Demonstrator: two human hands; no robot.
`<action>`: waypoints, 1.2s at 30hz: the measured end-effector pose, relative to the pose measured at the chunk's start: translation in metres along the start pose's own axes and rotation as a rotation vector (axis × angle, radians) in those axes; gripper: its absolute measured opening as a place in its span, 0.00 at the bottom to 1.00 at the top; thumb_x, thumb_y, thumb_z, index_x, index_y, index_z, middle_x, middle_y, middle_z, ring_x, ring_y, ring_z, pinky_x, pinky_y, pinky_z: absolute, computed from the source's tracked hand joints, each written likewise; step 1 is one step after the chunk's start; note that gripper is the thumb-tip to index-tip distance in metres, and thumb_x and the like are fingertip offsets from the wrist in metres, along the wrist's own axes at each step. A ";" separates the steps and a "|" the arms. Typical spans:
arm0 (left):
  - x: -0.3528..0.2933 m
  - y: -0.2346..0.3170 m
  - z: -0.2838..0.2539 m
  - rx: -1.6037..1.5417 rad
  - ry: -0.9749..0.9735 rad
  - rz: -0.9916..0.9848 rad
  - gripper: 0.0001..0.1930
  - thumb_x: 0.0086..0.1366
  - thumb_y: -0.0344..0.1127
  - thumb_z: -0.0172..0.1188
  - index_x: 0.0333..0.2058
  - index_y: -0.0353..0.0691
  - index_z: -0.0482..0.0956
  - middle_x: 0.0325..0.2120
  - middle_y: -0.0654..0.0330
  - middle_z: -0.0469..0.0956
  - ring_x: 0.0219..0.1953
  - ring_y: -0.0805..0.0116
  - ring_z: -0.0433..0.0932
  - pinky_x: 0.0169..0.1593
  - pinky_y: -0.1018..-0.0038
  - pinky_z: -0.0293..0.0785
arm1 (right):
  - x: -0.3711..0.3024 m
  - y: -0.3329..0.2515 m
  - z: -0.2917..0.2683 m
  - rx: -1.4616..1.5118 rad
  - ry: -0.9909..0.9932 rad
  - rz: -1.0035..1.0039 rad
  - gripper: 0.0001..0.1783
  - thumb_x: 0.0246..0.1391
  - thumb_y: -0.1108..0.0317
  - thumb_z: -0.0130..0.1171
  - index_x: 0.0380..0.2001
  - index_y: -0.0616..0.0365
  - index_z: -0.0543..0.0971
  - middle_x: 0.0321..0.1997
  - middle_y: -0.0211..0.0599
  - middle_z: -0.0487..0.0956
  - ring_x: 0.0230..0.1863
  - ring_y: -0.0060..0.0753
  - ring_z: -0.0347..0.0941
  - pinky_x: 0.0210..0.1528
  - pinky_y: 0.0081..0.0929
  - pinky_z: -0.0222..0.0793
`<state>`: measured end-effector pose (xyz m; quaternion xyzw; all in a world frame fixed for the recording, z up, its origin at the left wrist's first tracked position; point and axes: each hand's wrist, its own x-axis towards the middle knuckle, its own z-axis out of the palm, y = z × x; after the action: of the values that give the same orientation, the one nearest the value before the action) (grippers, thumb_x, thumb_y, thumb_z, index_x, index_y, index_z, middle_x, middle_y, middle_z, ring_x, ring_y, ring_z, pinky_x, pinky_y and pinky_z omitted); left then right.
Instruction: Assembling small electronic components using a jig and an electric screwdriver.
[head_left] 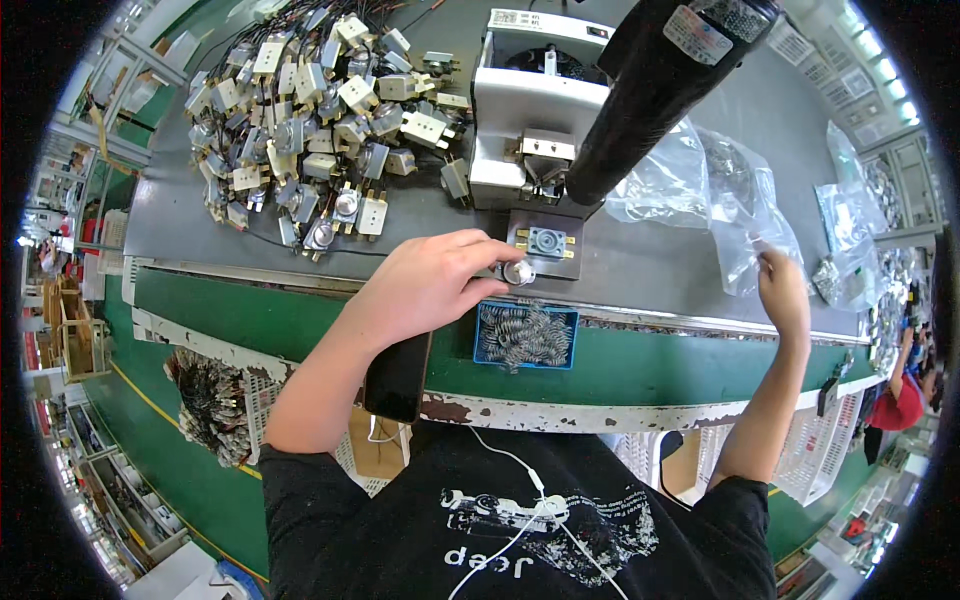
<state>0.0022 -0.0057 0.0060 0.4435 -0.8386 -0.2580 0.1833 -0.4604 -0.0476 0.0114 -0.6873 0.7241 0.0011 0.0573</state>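
My left hand (430, 282) is closed around a small round whitish metal part (518, 271), pinched between thumb and fingers. It is just in front of a flat metal fixture plate (570, 262). A grey square housing with brass terminals (547, 242) sits on that plate, under the head of a bench press (545, 150). Off to the right, my right hand (784, 292) has its fingers curled at the near edge of a clear plastic bag (740, 255). Its fingertips are partly hidden. A blue tray (476, 345) filled with coil springs (524, 333) stands below my left hand.
A heap of wired switch units (320, 120) covers the back left. A black wrapped cylinder (650, 100) slants over the press. More bagged parts (850, 260) lie at far right. A phone (398, 378) rests at the bench edge. Further right, a person in red (895, 405) is visible.
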 end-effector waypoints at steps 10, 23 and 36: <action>-0.001 -0.002 0.004 0.023 -0.037 -0.022 0.17 0.63 0.41 0.64 0.51 0.48 0.79 0.38 0.61 0.80 0.37 0.58 0.81 0.39 0.65 0.78 | 0.047 0.007 0.080 0.085 0.370 -0.242 0.17 0.60 0.64 0.59 0.52 0.52 0.79 0.51 0.50 0.80 0.51 0.57 0.76 0.54 0.45 0.71; -0.001 -0.002 0.002 0.031 -0.045 -0.017 0.18 0.63 0.40 0.64 0.51 0.48 0.80 0.39 0.60 0.80 0.39 0.57 0.81 0.41 0.63 0.78 | 0.075 0.041 0.083 0.006 0.346 -0.172 0.22 0.57 0.59 0.62 0.53 0.54 0.80 0.49 0.49 0.81 0.53 0.52 0.76 0.57 0.44 0.70; -0.003 -0.003 0.001 0.041 -0.010 0.014 0.18 0.62 0.44 0.65 0.50 0.50 0.80 0.39 0.61 0.80 0.39 0.57 0.82 0.40 0.63 0.79 | 0.080 0.040 0.089 -0.021 0.420 -0.191 0.21 0.57 0.60 0.62 0.53 0.56 0.79 0.52 0.50 0.80 0.54 0.53 0.75 0.58 0.45 0.69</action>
<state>0.0053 -0.0043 0.0031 0.4401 -0.8476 -0.2415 0.1719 -0.4966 -0.1176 -0.0873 -0.7385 0.6517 -0.1397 -0.1019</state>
